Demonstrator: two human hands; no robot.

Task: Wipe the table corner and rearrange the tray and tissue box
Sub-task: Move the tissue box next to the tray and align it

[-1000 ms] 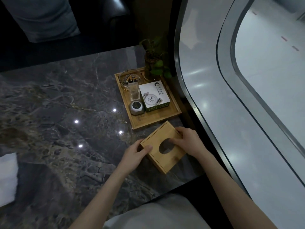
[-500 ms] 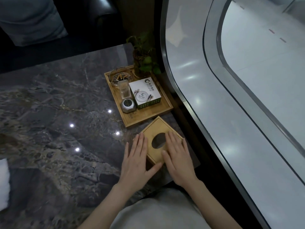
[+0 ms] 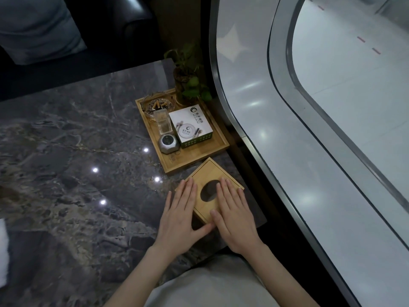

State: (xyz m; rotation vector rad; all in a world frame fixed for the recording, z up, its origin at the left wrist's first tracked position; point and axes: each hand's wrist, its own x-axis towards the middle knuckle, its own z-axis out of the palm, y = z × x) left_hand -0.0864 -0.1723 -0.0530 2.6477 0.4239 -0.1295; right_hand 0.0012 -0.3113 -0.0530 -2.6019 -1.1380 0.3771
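Observation:
A bamboo tissue box [image 3: 207,176] with a dark oval opening lies at the near right corner of the dark marble table [image 3: 73,156]. My left hand [image 3: 181,212] rests flat across its left edge, fingers spread, thumb along the near side. My right hand [image 3: 234,214] lies flat on the right half of the lid. Neither hand grips the box. Just beyond it stands a bamboo tray [image 3: 199,151] holding a glass ashtray with butts, a clear holder, a small grey device, a white box and a potted plant.
A white cloth [image 3: 3,251] shows at the left edge of the table. A curved grey barrier [image 3: 276,151] runs close along the table's right side. A dark sofa with a grey cushion [image 3: 37,25] stands behind the table.
My hands went from gripping the tissue box at its sides to lying flat on its top. The box was turned and shifted closer to the tray and the table's corner.

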